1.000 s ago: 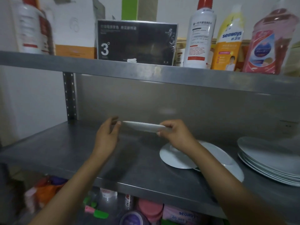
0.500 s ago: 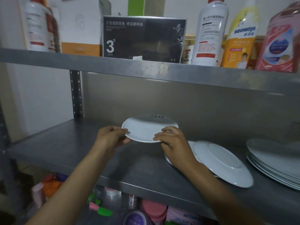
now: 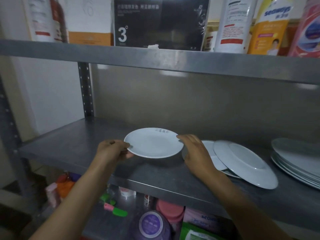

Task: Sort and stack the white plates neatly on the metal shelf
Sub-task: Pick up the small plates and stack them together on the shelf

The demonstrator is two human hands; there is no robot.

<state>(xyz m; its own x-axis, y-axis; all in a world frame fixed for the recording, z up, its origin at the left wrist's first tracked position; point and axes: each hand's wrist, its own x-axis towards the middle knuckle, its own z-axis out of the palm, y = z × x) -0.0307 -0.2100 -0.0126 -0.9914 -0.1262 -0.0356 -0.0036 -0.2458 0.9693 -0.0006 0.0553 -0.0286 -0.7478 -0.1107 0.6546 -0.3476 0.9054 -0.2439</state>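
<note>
A small white plate with faint lettering on its far rim is face up, low over the metal shelf. My left hand pinches its left rim. My right hand holds its right rim with curled fingers. To the right an upturned white plate leans on other plates lying beneath it. At the far right stands a stack of larger white plates.
The upper shelf hangs low overhead and carries a black box and several detergent bottles. A perforated upright post stands at the back left. Bottles, tubs and packets crowd the shelf below.
The plate was edge-on and higher a second ago. It has since been turned face up and lowered toward the shelf, with both hands staying on its rim.
</note>
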